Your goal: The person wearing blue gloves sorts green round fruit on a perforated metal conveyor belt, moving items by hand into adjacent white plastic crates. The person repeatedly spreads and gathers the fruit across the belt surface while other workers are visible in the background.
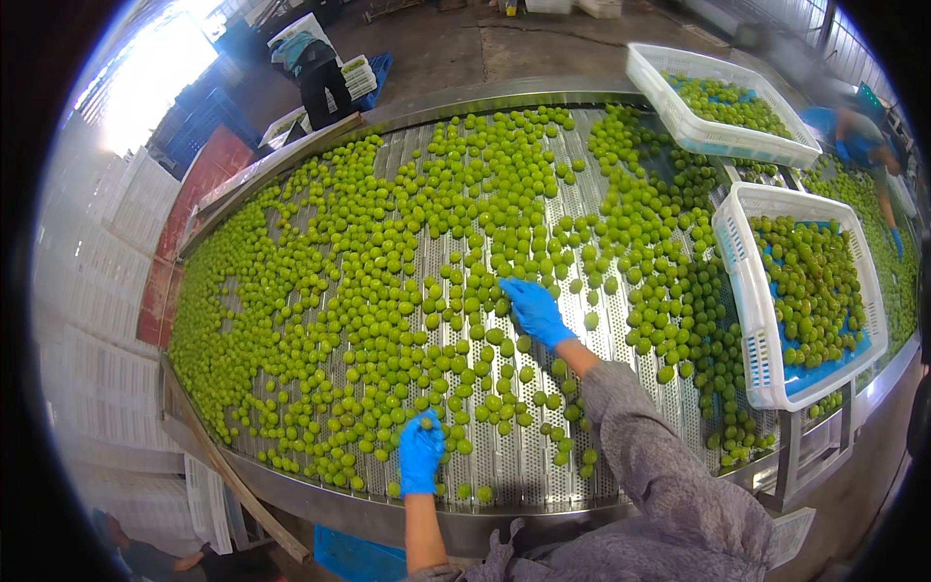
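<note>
Many round green fruits, which look like plums (378, 291), lie spread over a perforated metal conveyor bed (502, 465). My left hand (422, 455), in a blue glove, is near the front edge with its fingers curled. At its fingertips it pinches one brownish-green fruit (425, 423). Farther in, my right hand (538, 313) reaches over the middle of the bed, also gloved in blue. Its fingers point to the left and touch or hover over fruits there. The underside of that hand is hidden, so whether a fruit is in it does not show.
On the right, a white plastic crate (756, 349) holds darker fruits over a blue liner. Behind it stands another white crate (698, 131) with fruits. A metal rim (349, 502) and a wooden board (240, 480) border the bed. Co-workers are at far left, right and lower left.
</note>
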Available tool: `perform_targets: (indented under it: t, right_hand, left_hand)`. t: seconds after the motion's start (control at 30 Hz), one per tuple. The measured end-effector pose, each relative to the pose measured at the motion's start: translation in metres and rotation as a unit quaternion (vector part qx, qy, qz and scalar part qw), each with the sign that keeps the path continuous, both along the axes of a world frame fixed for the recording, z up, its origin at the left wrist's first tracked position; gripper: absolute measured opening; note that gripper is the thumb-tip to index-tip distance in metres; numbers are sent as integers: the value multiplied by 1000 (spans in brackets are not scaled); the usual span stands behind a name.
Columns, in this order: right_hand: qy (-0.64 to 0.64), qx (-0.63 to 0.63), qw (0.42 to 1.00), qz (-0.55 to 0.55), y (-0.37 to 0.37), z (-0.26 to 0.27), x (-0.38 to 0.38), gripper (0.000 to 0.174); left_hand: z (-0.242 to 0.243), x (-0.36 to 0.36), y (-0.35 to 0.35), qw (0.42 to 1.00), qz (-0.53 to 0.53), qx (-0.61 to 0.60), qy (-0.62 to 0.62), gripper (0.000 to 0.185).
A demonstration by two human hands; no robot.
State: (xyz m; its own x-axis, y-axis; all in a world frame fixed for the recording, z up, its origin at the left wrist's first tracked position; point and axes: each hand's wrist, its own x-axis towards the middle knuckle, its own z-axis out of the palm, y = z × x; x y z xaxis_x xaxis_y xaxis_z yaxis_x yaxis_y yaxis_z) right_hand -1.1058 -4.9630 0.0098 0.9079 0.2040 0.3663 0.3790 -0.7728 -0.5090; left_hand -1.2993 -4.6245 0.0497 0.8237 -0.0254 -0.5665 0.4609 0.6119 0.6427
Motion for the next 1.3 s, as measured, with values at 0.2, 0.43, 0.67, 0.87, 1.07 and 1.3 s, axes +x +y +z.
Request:
perform_targets:
  t: [0.2, 0.43, 0.67, 0.87, 1.07, 1.3]
  right_hand:
    - [-15, -116, 993, -34, 37, -24, 40, 36]
    - [28, -63, 994, -79, 41, -32, 13, 8]
    - [88, 210, 970, -85, 23, -10, -29, 22]
    - [252, 496, 830, -21, -15, -5, -97, 35]
    - [402, 590, 698, -58, -73, 47, -192, 33]
    - [115, 460, 839, -266, -238, -13, -208, 8]
  left_hand:
    - [-46, -40, -37, 986, -6, -163, 42, 30]
    - [-39, -34, -79, 998, -47, 46, 5, 22]
    - [-21, -15, -102, 991, -89, 99, -23, 34]
    - [-19, 77, -120, 915, -60, 367, -154, 20]
    - [-74, 208, -113, 553, -65, 772, -307, 34]
    - [-105, 265, -132, 403, -178, 881, -171, 14]
